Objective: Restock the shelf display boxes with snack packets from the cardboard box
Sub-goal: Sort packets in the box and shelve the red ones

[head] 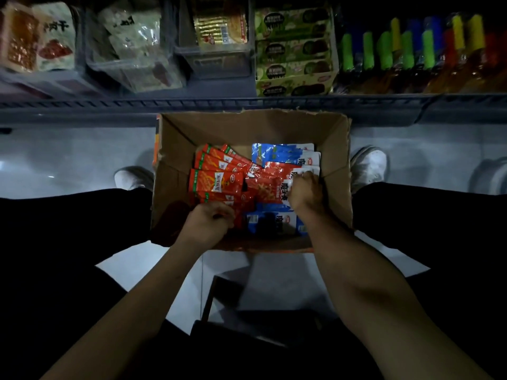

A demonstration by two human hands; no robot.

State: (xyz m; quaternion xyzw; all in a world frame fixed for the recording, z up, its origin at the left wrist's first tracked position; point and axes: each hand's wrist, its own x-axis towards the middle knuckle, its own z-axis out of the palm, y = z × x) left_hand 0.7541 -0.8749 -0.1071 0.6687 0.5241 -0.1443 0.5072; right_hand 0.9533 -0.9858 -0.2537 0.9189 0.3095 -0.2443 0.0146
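Head view: both hands work inside the cardboard box (251,127) on the floor below the shelf display boxes (216,54).

The left hand (208,219) curls its fingers onto the red snack packets (216,182); whether they grip is not visible. The right hand (306,192) pinches the white-edged packets (274,187) at their ends, probably to gather a stack. Blue packets (274,153) lie at the far side, awaiting transfer.
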